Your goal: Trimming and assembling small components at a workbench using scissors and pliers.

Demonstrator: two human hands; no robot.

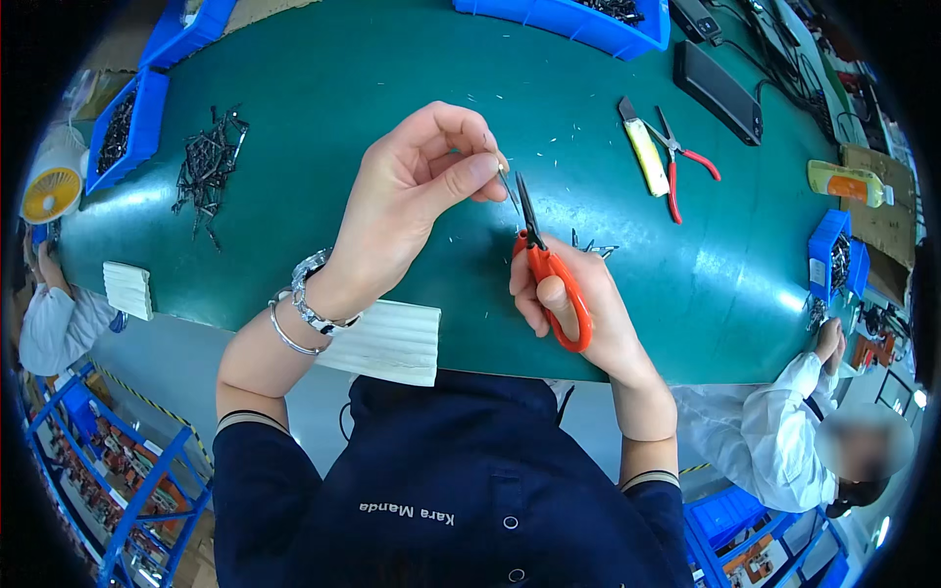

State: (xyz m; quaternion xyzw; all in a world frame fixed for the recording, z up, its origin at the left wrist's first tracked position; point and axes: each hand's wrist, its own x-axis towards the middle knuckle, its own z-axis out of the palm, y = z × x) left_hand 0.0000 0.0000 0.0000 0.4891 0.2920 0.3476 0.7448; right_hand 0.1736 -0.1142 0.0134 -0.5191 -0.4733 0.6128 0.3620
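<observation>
My left hand (pixel 417 181) pinches a small, thin dark part (pixel 511 190) between thumb and forefinger; a pale bit shows at its upper end. My right hand (pixel 600 306) grips orange-handled scissors (pixel 542 259), with the thumb through one loop. Their narrow dark blades point up and away from me, close beside the part. Whether the blades touch it, I cannot tell. Several small dark parts (pixel 596 247) lie on the green table (pixel 392 265) just beyond my right hand. Tiny white scraps (pixel 551 155) are scattered past the blades.
A heap of dark parts (pixel 209 162) lies left. Blue bins (pixel 147 108) stand at the left, a long blue bin (pixel 559 18) at the far edge. Right are a yellow-handled knife (pixel 645 157), red-handled pliers (pixel 674 147) and a black box (pixel 718 93). A white ridged pad (pixel 392 343) lies at the near edge. Co-workers sit at both sides.
</observation>
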